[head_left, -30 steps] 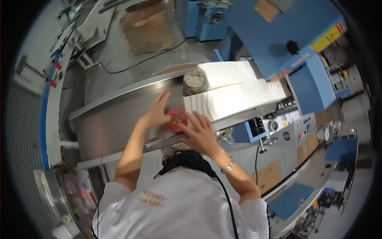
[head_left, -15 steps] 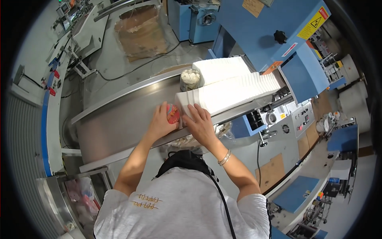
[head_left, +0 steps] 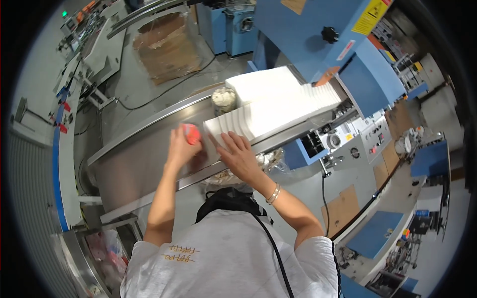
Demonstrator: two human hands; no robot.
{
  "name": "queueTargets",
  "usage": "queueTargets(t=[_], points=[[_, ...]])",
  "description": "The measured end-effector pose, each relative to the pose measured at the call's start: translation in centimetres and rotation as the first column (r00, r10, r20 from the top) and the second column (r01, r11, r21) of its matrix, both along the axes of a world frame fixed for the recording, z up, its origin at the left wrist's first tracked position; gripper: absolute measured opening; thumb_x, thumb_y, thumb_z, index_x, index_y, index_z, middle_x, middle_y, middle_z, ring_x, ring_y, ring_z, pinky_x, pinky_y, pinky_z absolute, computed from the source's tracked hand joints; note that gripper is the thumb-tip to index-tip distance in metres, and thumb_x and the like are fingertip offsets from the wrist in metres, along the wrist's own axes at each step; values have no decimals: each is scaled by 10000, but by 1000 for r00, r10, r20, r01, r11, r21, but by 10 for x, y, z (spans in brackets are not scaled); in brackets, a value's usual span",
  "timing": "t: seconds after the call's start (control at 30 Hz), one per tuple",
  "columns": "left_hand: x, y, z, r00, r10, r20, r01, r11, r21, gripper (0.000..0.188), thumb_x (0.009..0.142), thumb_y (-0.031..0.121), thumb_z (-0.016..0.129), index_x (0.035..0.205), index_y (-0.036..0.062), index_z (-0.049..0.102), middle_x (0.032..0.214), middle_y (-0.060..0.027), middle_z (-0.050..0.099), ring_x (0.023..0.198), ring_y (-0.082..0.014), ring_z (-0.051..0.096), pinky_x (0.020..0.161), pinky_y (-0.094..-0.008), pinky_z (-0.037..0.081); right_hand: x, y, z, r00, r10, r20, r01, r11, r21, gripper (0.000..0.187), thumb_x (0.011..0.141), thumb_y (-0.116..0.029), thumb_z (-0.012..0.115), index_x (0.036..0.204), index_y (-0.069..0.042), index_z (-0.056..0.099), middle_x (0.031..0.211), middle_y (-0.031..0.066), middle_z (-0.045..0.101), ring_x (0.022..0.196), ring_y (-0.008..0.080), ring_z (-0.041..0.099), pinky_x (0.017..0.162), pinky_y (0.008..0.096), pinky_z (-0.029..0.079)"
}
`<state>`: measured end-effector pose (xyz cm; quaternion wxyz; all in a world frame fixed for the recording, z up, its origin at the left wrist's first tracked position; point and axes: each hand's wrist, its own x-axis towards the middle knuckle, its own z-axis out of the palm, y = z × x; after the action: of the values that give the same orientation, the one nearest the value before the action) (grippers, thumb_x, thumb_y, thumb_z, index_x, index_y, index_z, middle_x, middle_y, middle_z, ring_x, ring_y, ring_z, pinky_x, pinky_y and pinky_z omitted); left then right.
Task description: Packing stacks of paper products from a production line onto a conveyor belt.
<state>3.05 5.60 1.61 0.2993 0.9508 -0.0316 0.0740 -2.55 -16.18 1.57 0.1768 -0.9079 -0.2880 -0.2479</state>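
My left hand (head_left: 180, 149) is closed around a red round-topped container, perhaps a can (head_left: 192, 134), its exact kind blurred by motion. It is just above the steel tray, a little apart from the stack's end. A long row of white folded paper sheets (head_left: 268, 116), like tissues or napkins, stands on edge along the steel tray (head_left: 134, 154). My right hand (head_left: 239, 158) rests with fingers stretched out against the row's near-left end. Beside that end stands a clear jar (head_left: 223, 101) of whitish pieces, touching or close to a second white stack (head_left: 263, 83).
A blue machine (head_left: 303, 39) with a black knob rises at the tray's far right end. Below the tray are plastic bags (head_left: 268, 161) and a control panel (head_left: 371, 141). A plastic-lined cardboard box (head_left: 166, 47) sits on the floor at the back; a cable runs nearby.
My left hand has drawn the red container leftward, away from the row's end. My right hand stays at that end. The whole view has shifted slightly.
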Motion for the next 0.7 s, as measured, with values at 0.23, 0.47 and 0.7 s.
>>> queueTargets(t=[0.23,0.47,0.7], points=[[-34,-24,-6,967,-236,-98,245,965,96,702,659,223,753,1229,-54,451,1158,-269,507,1046,-389,531,893,-448,437,-2,-4,-3,999,-7,-54,7,1000,-5,315,762,-161,633,1067,-127,562,1318,120,460,1252,312,393,1010,428,333],[-46,-80,-7,942,-333,-36,275,829,-488,651,714,97,744,1266,-28,423,1139,-214,571,1066,-338,556,887,-383,438,-26,-59,19,994,-42,-105,81,912,401,314,735,-64,670,1043,-95,614,996,80,635,911,249,605,799,370,474],[-52,-99,-4,990,-124,-60,87,899,-430,664,728,119,741,1283,-18,403,1136,-210,561,1063,-324,555,898,-387,433,2,-173,1,730,-423,-536,683,424,595,329,893,-112,560,1200,1,521,885,119,644,695,205,602,645,318,494]])
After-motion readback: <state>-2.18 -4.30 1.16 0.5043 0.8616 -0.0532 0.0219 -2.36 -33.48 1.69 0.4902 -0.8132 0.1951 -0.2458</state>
